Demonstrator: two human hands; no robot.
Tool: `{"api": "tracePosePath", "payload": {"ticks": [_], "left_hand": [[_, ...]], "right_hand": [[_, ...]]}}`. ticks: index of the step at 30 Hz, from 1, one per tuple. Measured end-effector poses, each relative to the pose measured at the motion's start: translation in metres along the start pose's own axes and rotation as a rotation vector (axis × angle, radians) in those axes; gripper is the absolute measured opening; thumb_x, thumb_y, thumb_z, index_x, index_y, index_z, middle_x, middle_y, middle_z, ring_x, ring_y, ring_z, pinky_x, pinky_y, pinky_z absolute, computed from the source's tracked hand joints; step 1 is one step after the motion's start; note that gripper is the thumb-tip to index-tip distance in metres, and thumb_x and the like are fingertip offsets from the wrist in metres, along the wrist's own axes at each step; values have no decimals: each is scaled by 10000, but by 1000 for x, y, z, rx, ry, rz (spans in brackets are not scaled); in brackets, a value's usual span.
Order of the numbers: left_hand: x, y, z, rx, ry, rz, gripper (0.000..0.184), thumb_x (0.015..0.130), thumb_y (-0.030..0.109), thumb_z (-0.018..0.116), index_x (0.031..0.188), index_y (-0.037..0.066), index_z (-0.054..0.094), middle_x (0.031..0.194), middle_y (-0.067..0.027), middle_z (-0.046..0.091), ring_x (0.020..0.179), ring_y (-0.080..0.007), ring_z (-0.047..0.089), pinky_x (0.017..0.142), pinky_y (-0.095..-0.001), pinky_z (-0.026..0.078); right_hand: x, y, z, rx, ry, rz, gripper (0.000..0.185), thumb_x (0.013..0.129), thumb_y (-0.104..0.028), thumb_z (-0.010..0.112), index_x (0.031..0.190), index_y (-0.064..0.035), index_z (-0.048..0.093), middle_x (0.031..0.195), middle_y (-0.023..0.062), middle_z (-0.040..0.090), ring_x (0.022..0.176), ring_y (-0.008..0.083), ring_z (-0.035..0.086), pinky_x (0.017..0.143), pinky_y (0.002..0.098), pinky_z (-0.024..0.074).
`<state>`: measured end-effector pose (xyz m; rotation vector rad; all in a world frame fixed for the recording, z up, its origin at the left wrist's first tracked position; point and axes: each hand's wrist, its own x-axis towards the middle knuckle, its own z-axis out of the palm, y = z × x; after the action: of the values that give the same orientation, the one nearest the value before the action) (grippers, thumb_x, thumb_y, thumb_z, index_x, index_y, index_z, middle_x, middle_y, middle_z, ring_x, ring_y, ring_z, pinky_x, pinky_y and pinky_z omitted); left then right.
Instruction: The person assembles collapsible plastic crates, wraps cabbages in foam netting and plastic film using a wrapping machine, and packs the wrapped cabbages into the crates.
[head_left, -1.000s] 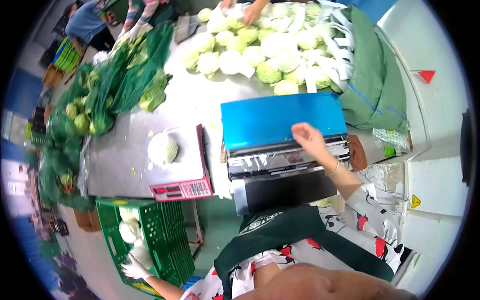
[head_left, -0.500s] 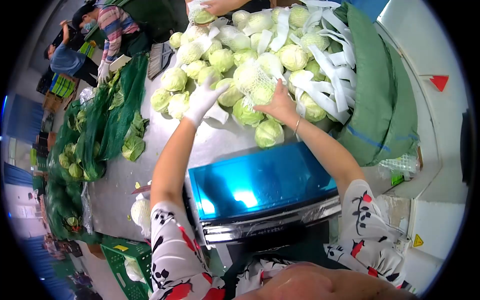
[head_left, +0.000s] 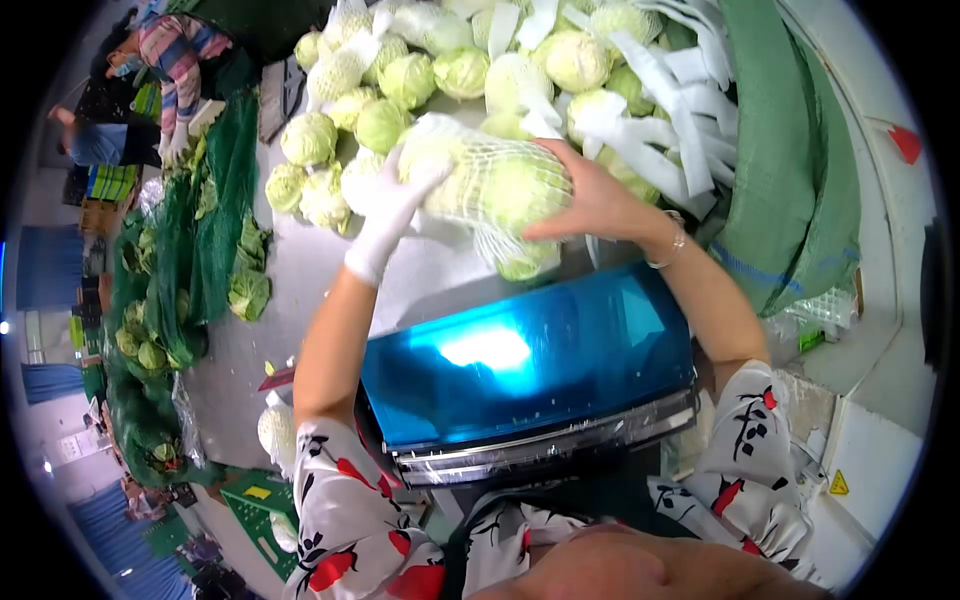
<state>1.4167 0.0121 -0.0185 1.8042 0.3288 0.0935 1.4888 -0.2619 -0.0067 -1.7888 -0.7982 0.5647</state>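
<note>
A cabbage in white foam netting is held between my hands, above the far edge of the blue-topped machine. My left hand, in a white glove, grips the left end of the netting. My bare right hand is wrapped round the right side of the cabbage, thumb below and fingers above. Behind them lies a pile of cabbages, some netted and some bare. White foam strips are strewn over the pile's right part.
A green sack stands at the right. Green net bags with cabbages lie along the left. A netted cabbage sits left of my left arm, above a green crate. Two people are at the upper left.
My left hand has come from the crate up to the pile and onto the netting. Both hands now hold the netted cabbage, lifted nearer to me. The view has shifted.
</note>
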Motion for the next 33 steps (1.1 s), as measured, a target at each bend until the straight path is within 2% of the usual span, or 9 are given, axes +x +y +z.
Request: {"api": "tracePosePath", "payload": {"ticks": [9,11,14,19,23,26,29,31,33], "left_hand": [[-309,-7,49,-264,121,-291,769,822,115,739,1456,-35,332,1315,-153,563,1212,-233,547,1062,-364,416],[-325,-2,52,231,141,-182,784,768,177,786,1416,-37,402,1256,-233,598,1183,-295,588,1015,-390,457],[-333,-4,50,345,139,-100,803,783,261,787,1425,-21,396,1270,-252,580,1170,-395,566,1026,-443,435],[-369,-14,26,555,262,57,812,774,269,798,1436,1,413,1151,-191,608,1047,-347,567,981,-444,421],[-434,-54,0,1086,495,29,729,786,368,791,1380,44,518,919,-75,666,910,-260,577,867,-416,419],[-442,-52,11,997,497,2,782,775,358,802,1395,-1,489,835,-36,660,898,-258,578,862,-426,417],[-427,-63,33,1002,501,-29,847,761,214,816,1471,12,402,807,-39,656,886,-270,580,884,-412,427],[-427,-68,24,703,445,-96,736,839,125,737,1480,12,393,854,-90,671,876,-262,608,890,-369,472],[-424,-73,19,63,391,-165,570,891,37,662,1432,8,483,883,-22,673,802,-99,604,816,-222,466]], "right_hand": [[-153,-35,26,8,-445,-1,1080,623,-250,911,1502,-35,321,1467,153,433,1343,259,440,1129,348,342],[-176,-30,45,-10,-432,15,1096,627,-245,911,1514,-34,303,1500,151,390,1381,268,395,1152,352,311],[-191,-27,52,-114,-327,8,1144,627,-272,918,1537,-39,265,1545,153,331,1415,283,347,1171,371,279],[-248,-54,62,-355,26,-11,1109,663,-387,888,1530,-53,283,1535,210,346,1424,369,327,1173,432,267],[-329,-6,99,-913,707,229,668,781,-376,792,1275,-4,541,1234,192,565,1192,366,493,1077,491,328],[-345,0,143,-1071,709,283,613,826,-462,714,1209,-5,573,1085,174,596,1111,351,510,1071,549,299],[-327,18,170,-828,732,177,391,898,-300,674,1173,-27,619,942,128,621,1018,293,553,1085,550,281],[-326,20,163,-663,645,260,304,929,-214,650,1160,-16,641,957,112,653,991,241,585,1062,473,331],[-330,10,154,-184,595,311,245,942,-151,642,1137,-5,663,977,92,674,979,196,607,1033,403,377]]}}
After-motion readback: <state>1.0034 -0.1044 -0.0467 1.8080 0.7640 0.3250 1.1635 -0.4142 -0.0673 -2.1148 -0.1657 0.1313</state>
